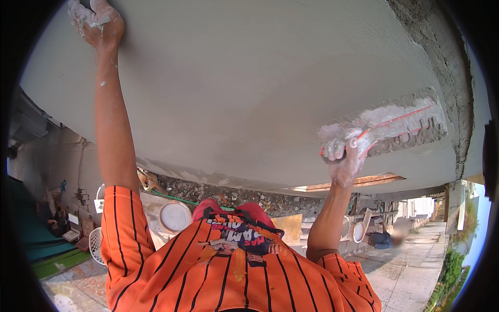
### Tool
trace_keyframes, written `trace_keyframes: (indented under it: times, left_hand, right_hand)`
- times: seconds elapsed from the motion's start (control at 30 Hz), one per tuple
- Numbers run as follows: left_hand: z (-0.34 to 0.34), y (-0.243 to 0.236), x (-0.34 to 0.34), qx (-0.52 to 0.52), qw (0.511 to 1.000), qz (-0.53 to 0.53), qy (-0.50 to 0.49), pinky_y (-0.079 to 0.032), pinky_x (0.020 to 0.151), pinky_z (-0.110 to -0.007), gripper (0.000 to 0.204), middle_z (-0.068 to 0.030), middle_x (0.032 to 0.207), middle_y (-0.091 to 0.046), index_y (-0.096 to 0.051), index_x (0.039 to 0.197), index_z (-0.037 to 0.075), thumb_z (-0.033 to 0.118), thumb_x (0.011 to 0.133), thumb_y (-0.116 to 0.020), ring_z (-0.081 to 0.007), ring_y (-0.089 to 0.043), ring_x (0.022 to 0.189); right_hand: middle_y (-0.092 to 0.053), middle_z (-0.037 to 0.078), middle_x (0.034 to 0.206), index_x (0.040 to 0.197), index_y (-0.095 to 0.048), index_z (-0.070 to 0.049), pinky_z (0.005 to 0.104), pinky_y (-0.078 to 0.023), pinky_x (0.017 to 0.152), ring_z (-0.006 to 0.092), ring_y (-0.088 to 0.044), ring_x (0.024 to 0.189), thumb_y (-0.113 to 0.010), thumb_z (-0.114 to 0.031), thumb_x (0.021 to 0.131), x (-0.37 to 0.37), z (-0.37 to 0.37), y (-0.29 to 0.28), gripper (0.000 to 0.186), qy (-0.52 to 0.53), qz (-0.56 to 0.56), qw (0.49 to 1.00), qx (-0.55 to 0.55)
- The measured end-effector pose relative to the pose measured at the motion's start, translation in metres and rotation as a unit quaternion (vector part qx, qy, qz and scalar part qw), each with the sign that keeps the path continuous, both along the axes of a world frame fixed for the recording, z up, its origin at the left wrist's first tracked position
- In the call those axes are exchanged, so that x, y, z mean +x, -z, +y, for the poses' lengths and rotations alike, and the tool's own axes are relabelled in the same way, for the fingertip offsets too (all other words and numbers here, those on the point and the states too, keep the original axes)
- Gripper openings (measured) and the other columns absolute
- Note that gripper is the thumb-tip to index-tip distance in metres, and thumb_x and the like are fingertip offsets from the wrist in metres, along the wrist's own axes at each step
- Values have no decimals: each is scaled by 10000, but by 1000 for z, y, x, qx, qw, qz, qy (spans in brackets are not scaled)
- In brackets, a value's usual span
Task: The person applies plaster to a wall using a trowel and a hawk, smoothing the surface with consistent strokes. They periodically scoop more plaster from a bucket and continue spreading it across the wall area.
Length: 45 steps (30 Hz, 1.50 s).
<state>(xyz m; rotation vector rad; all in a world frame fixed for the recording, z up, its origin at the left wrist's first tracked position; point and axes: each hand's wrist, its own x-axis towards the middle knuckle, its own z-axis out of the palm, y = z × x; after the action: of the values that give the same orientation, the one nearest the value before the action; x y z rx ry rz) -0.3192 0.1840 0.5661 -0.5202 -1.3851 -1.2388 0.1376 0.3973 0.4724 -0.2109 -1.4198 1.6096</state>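
A broad grey wall [249, 78], coated in smooth plaster, fills the space before me. At its right side my right hand [345, 156], caked with white plaster, is closed round the handle of a long plastering trowel [403, 122]. The trowel lies nearly flat to the wall; wet grey plaster covers its back, and reddish-orange lines run along it. High on the far left, my left hand [99, 23] is against or close to the wall, smeared with plaster. Its fingers look curled around something dark, but the picture's edge cuts them off.
A rough concrete edge [442, 57] borders the wall at right; a rectangular opening [358, 182] is low in it. Below are rubble [234, 195], a green hose [171, 196], a round white bucket [175, 217] and another bucket [358, 231]. A person [382, 239] is at lower right.
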Motion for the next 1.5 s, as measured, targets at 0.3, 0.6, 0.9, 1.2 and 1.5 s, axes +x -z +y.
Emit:
trace_keyframes:
  times: [0.3,0.6,0.9,1.2,1.5]
  left_hand:
    - [10,-5,21,31,998,-1,49,-154,1151,-398,604,-237,1488,-248,-235,1430,-53,318,971,-362,-332,-212,1395]
    - [11,1,-8,90,995,40,13,-229,1117,-381,589,-226,1409,-384,-322,1394,-43,290,930,-469,-322,-323,1339]
    - [31,0,43,40,996,-35,67,-233,1111,-432,642,-232,1441,-334,-315,1386,-58,353,908,-435,-371,-287,1353]
    - [8,-17,46,87,994,-30,55,-248,1105,-431,589,-216,1413,-387,-363,1365,-52,313,911,-449,-361,-327,1333]
    - [14,-18,49,37,999,-33,21,-238,1107,-426,596,-238,1434,-336,-303,1388,-70,321,945,-380,-369,-301,1342]
  right_hand:
    - [-402,-15,532,732,-462,-86,276,-367,418,98,-395,439,-539,-210,929,-48,3,91,245,-7,21,991,-134]
    - [-620,225,1086,1199,-529,-75,540,-396,932,420,-552,1080,-532,-402,890,-77,-62,158,449,-3,-658,611,440]
    - [-656,186,704,924,-649,-49,475,-523,683,380,-663,692,-572,-403,858,-69,-36,4,369,144,-660,596,435]
    - [-559,128,604,836,-624,17,351,-455,585,224,-571,566,-650,-236,832,-26,10,-146,255,427,-288,752,412]
    - [-454,-24,665,1115,-560,-32,224,-371,439,72,-431,514,-560,-371,925,145,167,1,389,526,11,847,-75]
